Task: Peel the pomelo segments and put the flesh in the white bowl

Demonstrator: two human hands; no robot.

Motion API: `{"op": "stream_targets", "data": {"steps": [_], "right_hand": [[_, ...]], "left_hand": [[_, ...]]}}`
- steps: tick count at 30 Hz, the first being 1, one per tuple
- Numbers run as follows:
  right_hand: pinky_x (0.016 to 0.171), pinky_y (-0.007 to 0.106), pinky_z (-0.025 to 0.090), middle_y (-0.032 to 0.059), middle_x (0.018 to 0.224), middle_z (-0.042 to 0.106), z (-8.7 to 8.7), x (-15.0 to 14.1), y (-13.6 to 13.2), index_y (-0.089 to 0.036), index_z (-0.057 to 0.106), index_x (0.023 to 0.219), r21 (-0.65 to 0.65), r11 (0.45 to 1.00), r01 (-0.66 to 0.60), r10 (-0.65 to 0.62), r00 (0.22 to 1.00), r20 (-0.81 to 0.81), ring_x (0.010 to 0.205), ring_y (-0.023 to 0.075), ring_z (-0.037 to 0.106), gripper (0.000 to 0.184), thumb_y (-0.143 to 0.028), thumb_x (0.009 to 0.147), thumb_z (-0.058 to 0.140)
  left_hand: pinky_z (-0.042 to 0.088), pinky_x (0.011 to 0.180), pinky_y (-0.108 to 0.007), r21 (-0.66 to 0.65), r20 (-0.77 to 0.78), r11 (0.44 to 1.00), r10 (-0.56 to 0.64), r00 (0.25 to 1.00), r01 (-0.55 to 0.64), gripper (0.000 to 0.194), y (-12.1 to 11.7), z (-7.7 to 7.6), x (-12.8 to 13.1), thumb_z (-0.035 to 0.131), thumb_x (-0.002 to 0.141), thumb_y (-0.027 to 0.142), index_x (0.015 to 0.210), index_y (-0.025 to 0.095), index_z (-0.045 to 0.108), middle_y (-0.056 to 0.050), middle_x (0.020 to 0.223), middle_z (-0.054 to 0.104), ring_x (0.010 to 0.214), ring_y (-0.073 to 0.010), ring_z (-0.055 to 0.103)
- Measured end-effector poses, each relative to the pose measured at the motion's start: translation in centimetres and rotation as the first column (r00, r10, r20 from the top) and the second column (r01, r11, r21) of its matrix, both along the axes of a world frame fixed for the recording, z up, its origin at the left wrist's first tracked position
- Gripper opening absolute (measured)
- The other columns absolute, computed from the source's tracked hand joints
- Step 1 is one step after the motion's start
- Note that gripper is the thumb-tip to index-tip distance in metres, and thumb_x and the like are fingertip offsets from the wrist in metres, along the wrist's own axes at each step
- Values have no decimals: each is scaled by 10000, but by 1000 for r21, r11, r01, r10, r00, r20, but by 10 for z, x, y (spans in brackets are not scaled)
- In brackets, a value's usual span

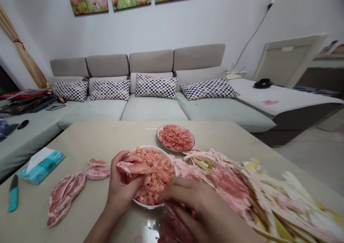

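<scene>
My left hand [122, 182] holds a pink pomelo segment [133, 168] between thumb and fingers, just over the rim of a white bowl [153, 148] heaped with loose pink pulp. My right hand [193, 209] lies curled beside the bowl's lower right side, with pink pieces [173, 228] under its fingers. Whether it grips them is hidden. To the right, a large pile of pink and yellowish-white stripped membrane and pith [242, 189] covers the table. Several whole segments [66, 196] lie to the left, and a round plate of pulp [176, 138] stands farther ahead.
A beige table [80, 146] holds everything. A teal-handled knife [13, 193] and a blue tissue pack [41, 166] lie at its left. Beyond the table stands a long grey sofa [153, 108] with checked cushions, bags at its left end.
</scene>
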State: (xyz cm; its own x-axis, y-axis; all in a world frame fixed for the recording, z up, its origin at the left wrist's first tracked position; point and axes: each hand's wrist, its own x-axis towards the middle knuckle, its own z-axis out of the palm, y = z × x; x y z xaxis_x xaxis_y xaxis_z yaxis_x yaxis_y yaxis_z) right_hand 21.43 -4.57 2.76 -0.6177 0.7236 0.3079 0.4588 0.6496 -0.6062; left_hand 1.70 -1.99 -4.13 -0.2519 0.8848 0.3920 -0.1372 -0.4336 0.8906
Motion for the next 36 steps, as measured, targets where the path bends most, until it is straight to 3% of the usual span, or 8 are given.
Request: {"op": "stream_targets", "data": {"steps": [6,15,20,25,29,36], "right_hand": [[676,283,508,51,868,674,-13,-26,8,-215,687,939,178,957,230,-196,963,-187,785,187,634,187,-121,877,538],[588,254,439,48,781,615,-20,-32,12,-177,648,805,302,921,245,-213,968,-133,679,159,567,192,-108,874,483],[562,225,431,17,764,610,-4,-21,1,-196,577,750,159,975,153,-136,984,-115,687,143,563,160,-53,782,512],[653,209,487,1,857,674,3,-10,-5,-214,646,815,11,999,-30,31,997,-70,755,124,628,248,6,764,542],[712,223,505,14,872,691,2,-13,1,-204,683,842,-16,998,56,-58,976,-212,815,131,646,217,-32,819,552],[609,188,484,-42,810,703,3,-16,6,-232,692,912,-158,977,141,-181,942,-281,688,95,628,269,-20,782,590]], "left_hand": [[491,870,-299,91,-74,995,-32,997,39,593,-2,-1,2,760,715,91,1185,294,460,-12,971,691,957,-170,637],[490,883,-281,125,-128,990,-52,990,69,645,-3,-9,0,729,702,20,1207,322,464,5,1007,693,982,-156,637],[483,880,-296,115,-132,991,-48,990,63,611,-2,-6,-2,728,730,67,1217,309,450,-8,1007,688,981,-167,634],[469,901,-314,104,-137,993,-35,990,49,601,-2,-3,-2,742,724,85,1208,294,454,-12,984,688,974,-174,633],[483,870,-304,92,-122,993,-58,991,69,589,-3,-4,-1,735,729,88,1201,299,452,-15,1001,680,972,-172,630],[489,866,-308,60,-103,997,-40,994,47,582,-2,-4,-2,755,728,123,1197,276,448,-32,983,693,969,-181,641]]}}
